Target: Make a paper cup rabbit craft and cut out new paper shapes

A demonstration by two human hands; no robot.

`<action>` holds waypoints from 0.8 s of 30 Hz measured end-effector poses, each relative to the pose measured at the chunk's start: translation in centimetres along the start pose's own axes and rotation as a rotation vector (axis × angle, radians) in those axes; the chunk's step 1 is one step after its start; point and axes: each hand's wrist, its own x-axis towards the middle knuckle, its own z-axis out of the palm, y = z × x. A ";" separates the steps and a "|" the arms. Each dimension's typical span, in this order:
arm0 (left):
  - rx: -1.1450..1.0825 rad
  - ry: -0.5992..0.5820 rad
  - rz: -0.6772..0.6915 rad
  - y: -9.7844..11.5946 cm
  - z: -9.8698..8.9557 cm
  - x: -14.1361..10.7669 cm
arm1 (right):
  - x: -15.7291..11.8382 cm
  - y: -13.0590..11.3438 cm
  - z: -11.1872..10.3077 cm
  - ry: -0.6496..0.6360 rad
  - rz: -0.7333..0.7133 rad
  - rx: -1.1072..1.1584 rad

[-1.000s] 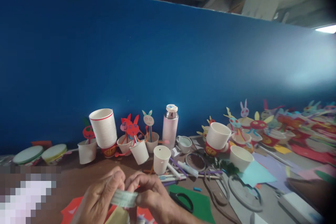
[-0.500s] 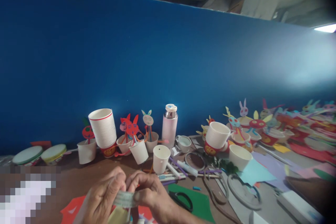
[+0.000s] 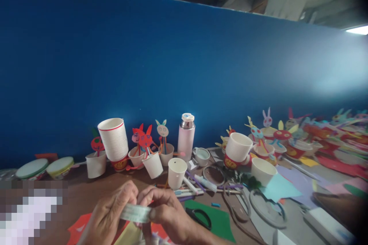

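My left hand (image 3: 115, 214) and my right hand (image 3: 168, 210) meet low in the head view, fingers curled toward each other. Between them stretches a pale, greenish-white strip (image 3: 135, 213) with faint marks, its ends pinched by both hands. Whether it is tape or paper I cannot tell. Under the hands lie a yellow paper piece (image 3: 128, 235) and red paper (image 3: 79, 227). A pair of black-handled scissors (image 3: 201, 218) rests on green paper (image 3: 221, 222) to the right of my right hand.
Behind the hands stand a white paper cup (image 3: 176, 176), a tall cup stack (image 3: 113, 139), cups with paper rabbit figures (image 3: 152, 164) and a pink thermos (image 3: 186, 141). Pens (image 3: 189, 191) and tape rings (image 3: 267, 208) lie rightward. A blue wall (image 3: 172, 57) closes off the back.
The pale strip has turned slightly, and more of its left end shows. Both hands stay in nearly the same place, with small finger shifts.
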 end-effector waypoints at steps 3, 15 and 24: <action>-0.008 0.037 -0.023 0.3 0.0 0.1 | 0.1 -0.2 0.1 0.012 -0.006 -0.017; 0.026 0.122 0.014 0.1 0.4 0.1 | -0.4 -1.2 0.7 0.103 -0.140 -0.416; -0.055 -0.019 -0.208 -0.4 -0.5 0.0 | 0.2 -0.7 -0.9 0.145 -0.245 -0.566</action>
